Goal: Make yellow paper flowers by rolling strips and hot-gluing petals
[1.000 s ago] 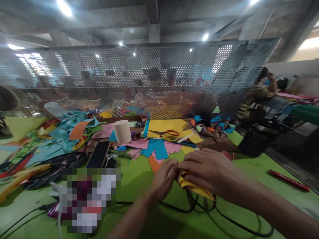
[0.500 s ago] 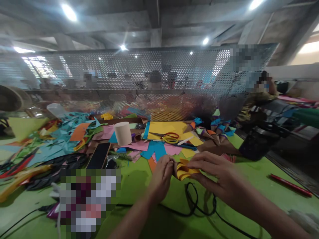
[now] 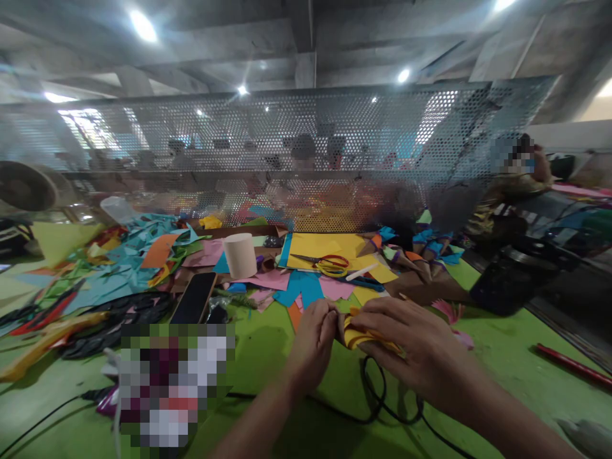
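Yellow paper bundle: the bundle (image 3: 354,336) is sitting between the two hands, above the counter (image 3: 268,357), its folds fanning toward the right.
Brown end: this narrower part (image 3: 341,326) is showing at the bundle's left, next to the left fist.
Left hand: the hand (image 3: 313,341) is curling into a fist, its grip closing around the brown end; fingertips are hiding, so the exact hold I cannot tell.
Right hand: the hand (image 3: 406,338) is arching over the folds, fingers above and thumb below; the grip is standing part-way closed with paper between. How hard it is pressing, I cannot tell.
Handling (judgement): the paper is looking light, soft and springy, likely creasing or tearing under a hard squeeze; not looking slippery.
Best hold (judgement): the brown end is seeming firmest for holding; the folds are calling for light fingers.
Cable: a black cable (image 3: 358,422) is looping on the counter below.
Scissors: the scissors (image 3: 319,262) are lying beyond, on a yellow sheet (image 3: 306,245).
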Motion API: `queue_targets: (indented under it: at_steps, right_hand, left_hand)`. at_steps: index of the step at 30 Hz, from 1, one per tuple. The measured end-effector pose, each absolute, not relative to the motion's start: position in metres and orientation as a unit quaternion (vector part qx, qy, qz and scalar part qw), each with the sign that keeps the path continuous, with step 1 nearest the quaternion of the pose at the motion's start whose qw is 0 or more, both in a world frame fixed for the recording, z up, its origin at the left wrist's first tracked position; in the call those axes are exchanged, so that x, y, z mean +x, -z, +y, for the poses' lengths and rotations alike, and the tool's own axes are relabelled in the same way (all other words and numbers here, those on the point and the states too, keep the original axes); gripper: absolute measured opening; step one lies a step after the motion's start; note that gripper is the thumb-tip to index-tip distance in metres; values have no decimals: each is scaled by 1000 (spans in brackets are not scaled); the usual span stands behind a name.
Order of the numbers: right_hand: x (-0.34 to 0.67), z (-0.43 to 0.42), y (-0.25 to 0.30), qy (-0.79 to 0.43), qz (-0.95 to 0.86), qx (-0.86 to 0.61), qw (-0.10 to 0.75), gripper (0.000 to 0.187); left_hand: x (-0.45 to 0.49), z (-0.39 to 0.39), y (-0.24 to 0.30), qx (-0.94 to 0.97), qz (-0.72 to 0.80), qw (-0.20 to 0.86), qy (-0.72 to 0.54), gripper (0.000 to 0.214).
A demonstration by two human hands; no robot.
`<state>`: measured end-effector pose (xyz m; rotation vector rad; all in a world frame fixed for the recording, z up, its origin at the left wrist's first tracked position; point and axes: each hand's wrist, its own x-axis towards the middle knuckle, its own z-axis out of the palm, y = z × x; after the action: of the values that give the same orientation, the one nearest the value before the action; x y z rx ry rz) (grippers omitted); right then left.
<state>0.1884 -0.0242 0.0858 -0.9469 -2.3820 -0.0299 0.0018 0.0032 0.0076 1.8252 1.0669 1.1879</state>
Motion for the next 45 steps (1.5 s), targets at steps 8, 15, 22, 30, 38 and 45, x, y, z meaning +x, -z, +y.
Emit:
queue_targets:
  at_steps: [8,15,22,30,38,45]
  right_hand:
    - [185,-22,-86,-1,-894,-355,274,16]
    - [182,-23,-90,-21,-892,-358,274,12]
    - [197,-22,-89,-74,-835,-390,380,12]
    - [203,-18,-73,-136,-788,-456,390,11]
    - [197,-21,-70,-68,-809,-462,358,12]
    - [196,-25,-64,-13,-828,-423,366,8]
  left_hand:
    - [3,3,-9,694,412,364,-464,32]
    - [2,3,-11,705,407,358,-457,32]
    - [0,3,-10,688,400,399,-456,32]
    - [0,3,-5,695,393,384,-463,21]
    - [-2,1,-10,744,389,345,-419,21]
    - [-1,2,-4,730,378,375,-428,24]
